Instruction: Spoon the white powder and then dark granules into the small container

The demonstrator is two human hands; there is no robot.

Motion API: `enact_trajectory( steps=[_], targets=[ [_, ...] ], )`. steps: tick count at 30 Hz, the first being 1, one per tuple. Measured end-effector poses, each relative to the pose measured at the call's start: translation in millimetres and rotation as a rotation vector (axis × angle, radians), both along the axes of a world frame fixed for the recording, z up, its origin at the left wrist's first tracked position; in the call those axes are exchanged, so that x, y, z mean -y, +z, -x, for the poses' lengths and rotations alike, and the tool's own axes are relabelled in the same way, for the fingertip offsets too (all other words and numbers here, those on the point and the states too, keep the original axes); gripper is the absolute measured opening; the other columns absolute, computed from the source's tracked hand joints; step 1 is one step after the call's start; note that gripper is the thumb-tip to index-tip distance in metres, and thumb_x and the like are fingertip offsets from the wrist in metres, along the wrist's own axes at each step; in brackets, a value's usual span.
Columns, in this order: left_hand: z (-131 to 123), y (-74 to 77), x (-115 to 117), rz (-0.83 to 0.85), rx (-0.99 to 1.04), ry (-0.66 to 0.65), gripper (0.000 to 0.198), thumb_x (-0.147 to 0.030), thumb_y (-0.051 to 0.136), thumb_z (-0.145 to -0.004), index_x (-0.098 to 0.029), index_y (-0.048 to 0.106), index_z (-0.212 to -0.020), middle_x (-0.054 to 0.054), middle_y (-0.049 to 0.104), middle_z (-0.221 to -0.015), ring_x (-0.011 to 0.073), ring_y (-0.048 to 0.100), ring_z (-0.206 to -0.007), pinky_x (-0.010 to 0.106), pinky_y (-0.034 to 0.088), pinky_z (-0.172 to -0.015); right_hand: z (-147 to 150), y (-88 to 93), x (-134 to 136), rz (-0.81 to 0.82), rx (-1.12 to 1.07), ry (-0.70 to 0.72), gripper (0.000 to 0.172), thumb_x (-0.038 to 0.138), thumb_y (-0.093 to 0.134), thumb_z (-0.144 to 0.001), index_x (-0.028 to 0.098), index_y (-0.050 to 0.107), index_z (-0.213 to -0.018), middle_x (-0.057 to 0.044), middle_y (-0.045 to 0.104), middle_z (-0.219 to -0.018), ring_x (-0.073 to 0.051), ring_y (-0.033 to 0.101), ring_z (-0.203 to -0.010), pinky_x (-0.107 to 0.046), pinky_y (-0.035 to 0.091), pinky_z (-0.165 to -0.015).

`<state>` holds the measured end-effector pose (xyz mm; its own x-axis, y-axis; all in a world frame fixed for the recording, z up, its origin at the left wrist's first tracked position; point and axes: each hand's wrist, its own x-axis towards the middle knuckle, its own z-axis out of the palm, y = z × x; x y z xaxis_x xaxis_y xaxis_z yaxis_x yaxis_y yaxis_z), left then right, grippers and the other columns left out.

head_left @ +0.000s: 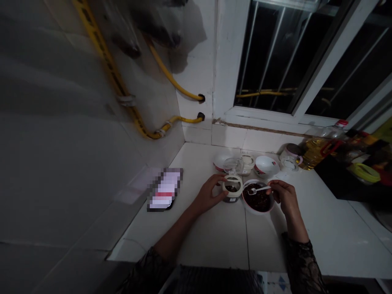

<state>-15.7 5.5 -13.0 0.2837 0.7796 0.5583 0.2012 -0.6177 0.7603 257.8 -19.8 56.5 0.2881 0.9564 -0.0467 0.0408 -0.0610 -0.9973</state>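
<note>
My left hand [211, 192] grips a small seasoning jar [232, 195] by its sides, thumb at the front and fingers at the rim. The jar's clear lid [233, 165] is flipped up, and dark contents show inside. In my right hand [283, 195] is a small white spoon [259, 189], pinched by its handle. The spoon's head is over a bowl [256, 212] of dark reddish-brown sauce [259, 201]; whether it touches the sauce I cannot tell. The bowl stands just right of the jar.
Behind are two white bowls [267, 165] and another seasoning jar [247, 162]. Farther right stand a glass jar [290, 157], an oil bottle [315, 149] and a black box [332, 177] of bottles. A lit phone [165, 189] lies left, beside the tiled wall with yellow pipes [134, 116].
</note>
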Motion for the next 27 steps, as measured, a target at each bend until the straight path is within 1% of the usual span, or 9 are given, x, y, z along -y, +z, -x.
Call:
enact_trajectory(
  steps=[5,8,10,12,15,17,21,23,27],
  targets=[
    [0.5,0.5,-0.3,0.007,-0.007,-0.01,0.03,-0.032,0.066,-0.087,-0.023,0.059,-0.114,0.013,0.061,-0.126,0.0267,0.06,-0.119,0.04,0.054,-0.092,17.0,-3.7,3.6,-0.136,0.008,-0.013,0.023,0.038,0.069,-0.066,0.018,0.065,-0.074,-0.001,0.065,-0.053,-0.007,0.035,-0.035,-0.023,0.024,-0.036],
    [0.5,0.9,0.0,0.002,-0.009,-0.009,0.029,-0.032,0.065,-0.087,-0.022,0.058,-0.114,0.013,0.061,-0.126,0.0264,0.06,-0.118,0.039,0.054,-0.091,31.3,-8.9,8.0,-0.295,0.146,0.01,0.026,0.044,0.063,-0.08,0.019,0.065,-0.083,-0.002,0.069,-0.061,-0.009,0.041,-0.037,-0.023,0.031,-0.037],
    [0.4,0.8,0.2,-0.001,-0.004,-0.009,0.03,-0.032,0.065,-0.087,-0.022,0.058,-0.115,0.013,0.06,-0.126,0.0259,0.06,-0.116,0.038,0.054,-0.089,39.2,-12.2,11.3,-0.445,0.332,0.07,0.022,0.041,0.058,-0.088,0.02,0.066,-0.088,-0.003,0.073,-0.07,-0.014,0.057,-0.048,-0.025,0.045,-0.046],
    [0.3,0.5,0.2,-0.004,0.003,-0.011,0.031,-0.033,0.065,-0.088,-0.022,0.058,-0.115,0.013,0.06,-0.126,0.0253,0.061,-0.115,0.037,0.054,-0.088,43.8,-14.1,14.2,-0.607,0.544,0.177,0.019,0.034,0.054,-0.092,0.022,0.068,-0.088,-0.005,0.076,-0.08,-0.018,0.069,-0.068,-0.029,0.055,-0.061],
    [0.4,0.3,0.2,-0.002,0.006,-0.01,0.031,-0.033,0.065,-0.087,-0.022,0.058,-0.115,0.013,0.06,-0.126,0.0251,0.06,-0.115,0.037,0.054,-0.087,42.8,-13.5,17.3,-0.737,0.729,0.273,0.02,0.026,0.05,-0.093,0.023,0.07,-0.089,-0.006,0.077,-0.089,-0.02,0.073,-0.079,-0.031,0.058,-0.071],
    [0.4,0.2,0.2,0.002,0.004,-0.008,0.03,-0.033,0.065,-0.087,-0.022,0.058,-0.114,0.013,0.06,-0.127,0.0253,0.06,-0.116,0.037,0.054,-0.089,36.3,-11.3,18.7,-0.711,0.736,0.212,0.02,0.025,0.05,-0.094,0.023,0.069,-0.091,-0.005,0.077,-0.084,-0.019,0.072,-0.074,-0.03,0.057,-0.069],
    [0.2,-0.5,0.1,0.001,0.018,-0.014,0.03,-0.033,0.065,-0.087,-0.022,0.058,-0.114,0.013,0.06,-0.127,0.0252,0.06,-0.117,0.037,0.054,-0.088,13.1,-6.5,18.2,-0.518,0.687,0.021,0.02,0.033,0.051,-0.093,0.021,0.067,-0.09,-0.001,0.071,-0.067,-0.018,0.066,-0.061,-0.027,0.051,-0.06],
    [0.0,-1.0,-0.2,-0.001,0.021,-0.014,0.03,-0.033,0.065,-0.087,-0.022,0.058,-0.115,0.013,0.06,-0.127,0.0253,0.06,-0.117,0.036,0.054,-0.087,2.7,-5.5,16.0,-0.409,0.71,0.03,0.023,0.036,0.05,-0.09,0.02,0.066,-0.086,0.0,0.067,-0.063,-0.018,0.063,-0.058,-0.027,0.047,-0.057],
    [0.1,-1.6,-0.9,-0.003,0.015,-0.014,0.03,-0.033,0.066,-0.087,-0.022,0.058,-0.114,0.013,0.06,-0.126,0.0254,0.06,-0.117,0.036,0.055,-0.087,0.3,-7.4,11.3,-0.244,0.738,0.181,0.022,0.034,0.05,-0.085,0.021,0.066,-0.079,0.0,0.066,-0.062,-0.018,0.06,-0.058,-0.027,0.042,-0.057]
  ],
)
